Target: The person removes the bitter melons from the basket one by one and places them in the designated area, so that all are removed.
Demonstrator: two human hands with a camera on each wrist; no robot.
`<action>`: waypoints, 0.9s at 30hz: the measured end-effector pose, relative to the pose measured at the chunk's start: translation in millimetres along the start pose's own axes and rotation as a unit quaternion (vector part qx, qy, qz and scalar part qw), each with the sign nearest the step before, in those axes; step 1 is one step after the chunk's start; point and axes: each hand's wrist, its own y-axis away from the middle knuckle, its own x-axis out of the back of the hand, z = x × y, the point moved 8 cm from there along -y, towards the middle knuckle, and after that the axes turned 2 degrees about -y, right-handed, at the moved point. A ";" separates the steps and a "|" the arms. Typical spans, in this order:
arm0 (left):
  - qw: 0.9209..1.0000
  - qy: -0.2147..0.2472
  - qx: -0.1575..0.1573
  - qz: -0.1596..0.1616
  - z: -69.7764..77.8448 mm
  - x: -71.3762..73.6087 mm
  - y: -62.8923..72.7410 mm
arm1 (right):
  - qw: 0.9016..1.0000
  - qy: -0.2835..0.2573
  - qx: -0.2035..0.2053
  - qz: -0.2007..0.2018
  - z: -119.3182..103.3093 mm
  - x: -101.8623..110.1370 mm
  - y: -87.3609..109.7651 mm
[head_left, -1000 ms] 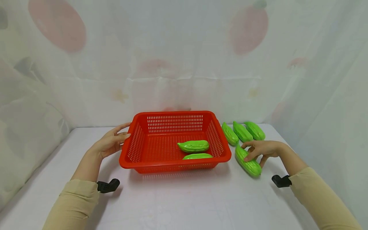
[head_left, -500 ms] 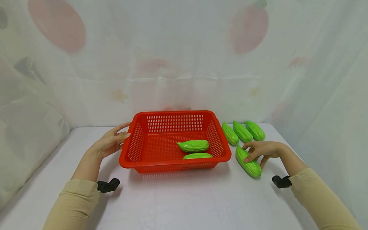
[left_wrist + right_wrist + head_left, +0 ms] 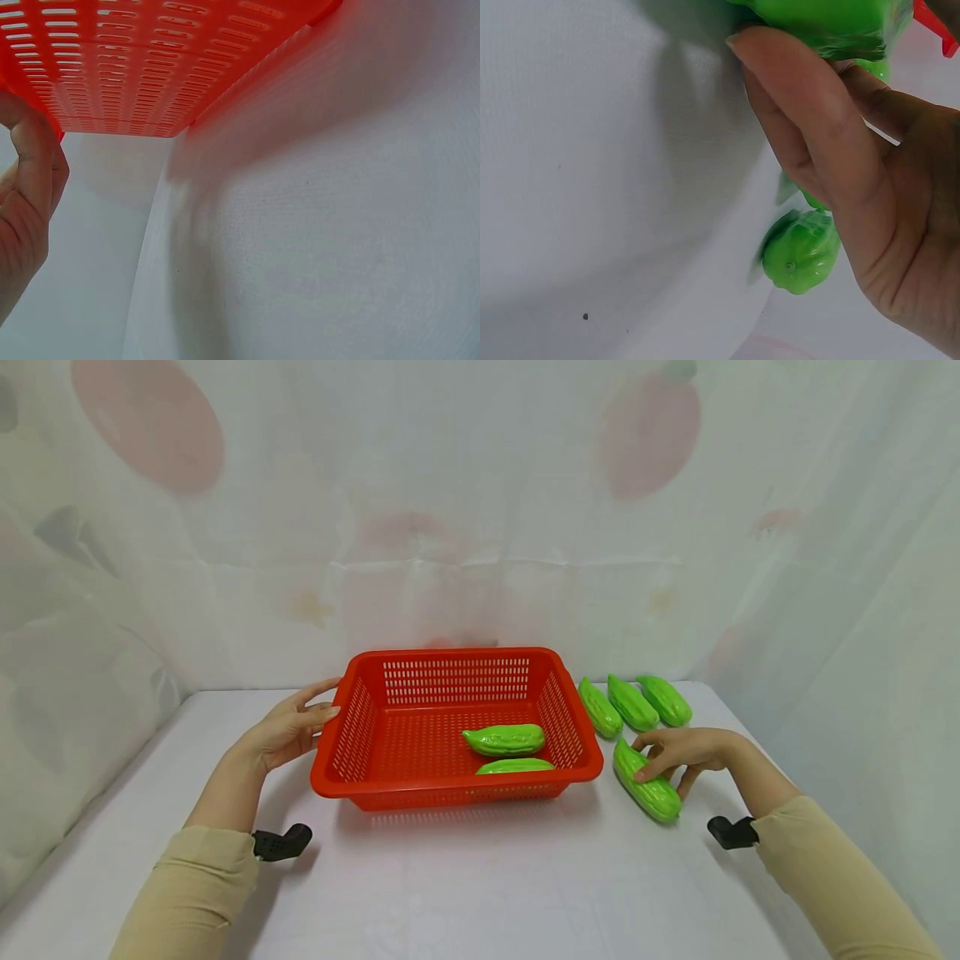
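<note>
My left hand (image 3: 288, 731) grips the left rim of a red plastic basket (image 3: 360, 789) in the head view. In the left wrist view its fingers curl up at the basket's rim, beside the slotted wall (image 3: 142, 67). Two green bitter melons lie inside the basket at the right: one whole in view (image 3: 506, 740), the other melon (image 3: 517, 767) partly hidden by the front rim. Right of the basket, my right hand (image 3: 686, 750) holds another bitter melon (image 3: 654, 795) between thumb and fingers, from above. It lies slanted, low over or on the table; I cannot tell which.
Three more bitter melons stand in a row at the back right of the white table (image 3: 465, 893): a left one (image 3: 600, 708), a middle one (image 3: 633, 703) and a right one (image 3: 665, 701). A patterned white curtain (image 3: 480, 527) hangs behind.
</note>
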 end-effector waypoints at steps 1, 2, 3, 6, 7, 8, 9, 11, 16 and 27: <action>1.000 0.000 0.000 0.000 -0.1 0.1 0.0 | 1.000 0.000 0.000 0.000 -0.4 -0.1 0.2; 1.000 0.001 -0.001 -0.001 0.0 0.0 0.0 | 1.000 -0.001 0.000 -0.001 -0.8 -0.2 0.6; 1.000 0.002 -0.001 -0.001 0.1 -0.2 0.0 | 1.000 0.000 -0.001 -0.001 -1.3 -0.3 1.1; 1.000 0.004 -0.002 -0.003 0.3 -0.9 0.0 | 1.000 0.000 -0.001 -0.002 -2.5 -0.5 2.6; 1.000 0.005 -0.003 -0.004 0.5 -1.1 0.1 | 1.000 0.001 -0.002 -0.001 -2.7 -0.5 3.1; 1.000 0.005 -0.003 -0.004 0.7 -1.4 0.1 | 1.000 0.002 -0.001 -0.001 -2.9 -0.5 3.6; 1.000 0.006 -0.003 -0.004 0.9 -1.6 0.1 | 1.000 0.003 -0.001 -0.001 -3.0 -0.4 3.9; 1.000 0.007 -0.003 -0.003 1.3 -1.9 0.4 | 1.000 0.003 0.000 -0.002 -2.9 -0.3 4.4; 1.000 0.010 -0.002 -0.002 1.8 -2.3 0.8 | 1.000 0.002 0.006 -0.003 -2.9 -0.2 4.5; 1.000 0.010 0.000 0.000 0.9 -1.8 0.4 | 1.000 0.002 0.005 0.000 -0.8 0.2 3.4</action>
